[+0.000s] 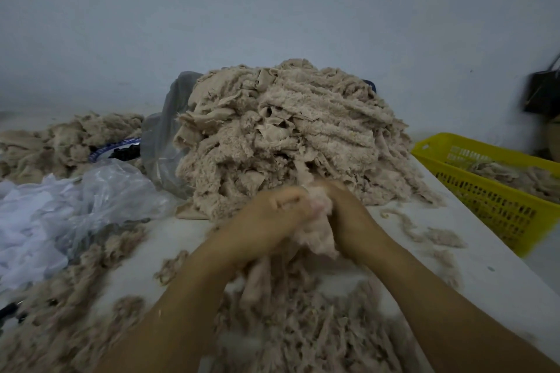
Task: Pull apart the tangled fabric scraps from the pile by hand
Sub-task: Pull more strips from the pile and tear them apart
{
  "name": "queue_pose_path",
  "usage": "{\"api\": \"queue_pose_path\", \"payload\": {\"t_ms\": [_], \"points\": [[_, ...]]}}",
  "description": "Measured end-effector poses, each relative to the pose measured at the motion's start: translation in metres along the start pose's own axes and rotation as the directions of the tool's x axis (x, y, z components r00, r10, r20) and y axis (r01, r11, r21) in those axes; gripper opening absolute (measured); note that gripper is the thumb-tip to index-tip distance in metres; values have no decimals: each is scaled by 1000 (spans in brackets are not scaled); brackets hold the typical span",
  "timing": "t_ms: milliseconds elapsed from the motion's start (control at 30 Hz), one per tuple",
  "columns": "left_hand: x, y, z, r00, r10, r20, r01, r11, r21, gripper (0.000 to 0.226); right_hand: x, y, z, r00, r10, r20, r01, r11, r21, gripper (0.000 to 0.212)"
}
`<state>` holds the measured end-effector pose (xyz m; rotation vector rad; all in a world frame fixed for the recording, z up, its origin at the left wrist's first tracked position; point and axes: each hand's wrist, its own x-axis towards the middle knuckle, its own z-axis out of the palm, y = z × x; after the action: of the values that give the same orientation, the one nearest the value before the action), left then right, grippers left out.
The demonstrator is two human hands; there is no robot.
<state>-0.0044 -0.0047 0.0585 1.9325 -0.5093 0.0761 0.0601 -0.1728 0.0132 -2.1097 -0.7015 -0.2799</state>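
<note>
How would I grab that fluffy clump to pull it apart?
Probably by its two opposite sides, coming in from left and right, as the left hand and right hand grip the clump now. It is soft and tangled, so pulling sideways spreads it.

Head-worn wide view looks forward and down, close over the table (pixel 472 257).

Pile of beige-tan fuzzy fabric scraps (pixel 281 136) (one tone throughout), bright yellow slotted plastic basket (pixel 491 206), plain white tabletop (pixel 472 254), greyish translucent plastic bag (pixel 115 188), possibly blue-patterned white plate rim (pixel 113 148)
</note>
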Motion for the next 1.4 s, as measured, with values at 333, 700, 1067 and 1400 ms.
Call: {"api": "queue_pose_path", "payload": {"t_ms": [333, 700, 1067, 1400], "points": [[8, -26, -23, 793, -525, -309, 102, 615, -782, 37, -5, 19, -27, 953, 267, 140, -224, 939, -260, 68], [31, -8, -26, 782, -562, -270, -80, 339, -937, 30, -26, -28, 26, 937, 127, 325, -184, 971, 151, 19], [8, -8, -6, 946, -321, -46, 322, 947, 9, 35, -17, -37, -6, 959, 280, -48, -211, 814, 542, 35], [3, -15, -5, 924, -381, -19, 225, 584, -780, 34, -18, -29, -13, 969, 163, -188, -112, 959, 259, 37]]}}
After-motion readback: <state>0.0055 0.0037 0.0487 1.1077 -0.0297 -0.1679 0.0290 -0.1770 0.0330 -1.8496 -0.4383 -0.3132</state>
